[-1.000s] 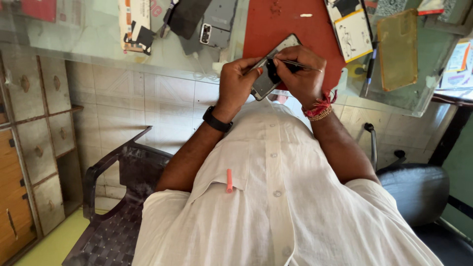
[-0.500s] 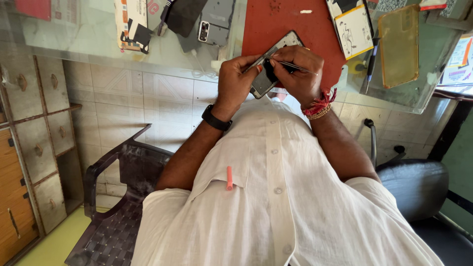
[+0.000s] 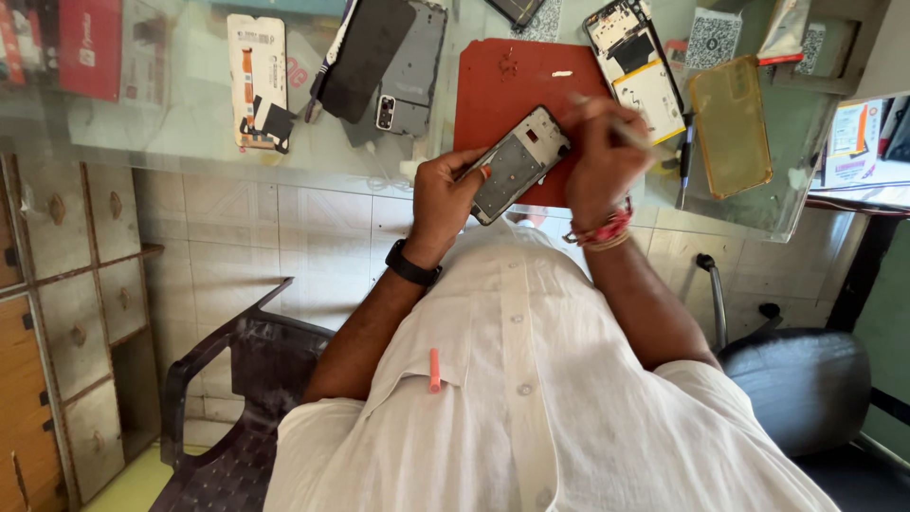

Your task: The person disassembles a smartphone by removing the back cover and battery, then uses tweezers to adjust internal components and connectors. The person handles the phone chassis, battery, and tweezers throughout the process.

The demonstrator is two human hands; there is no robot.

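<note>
My left hand (image 3: 447,194) grips an opened phone frame (image 3: 519,163), holding it tilted above the near edge of a red work mat (image 3: 507,81). A black watch sits on that wrist. My right hand (image 3: 599,156) is lifted just right of the frame and holds a thin tool (image 3: 621,126) that looks blurred. Red thread bands circle the right wrist. The tool's tip is off the frame.
On the glass table (image 3: 190,142) lie a dark phone back cover (image 3: 403,66), a black screen panel (image 3: 365,52), a phone part with orange flex (image 3: 256,81), an open phone (image 3: 635,57), a yellowish clear case (image 3: 730,128) and a pen (image 3: 684,161). Chairs stand left and right.
My right hand has drawn the tool away from the phone frame and rightwards. The frame's inside now shows fully. The view has shifted slightly.
</note>
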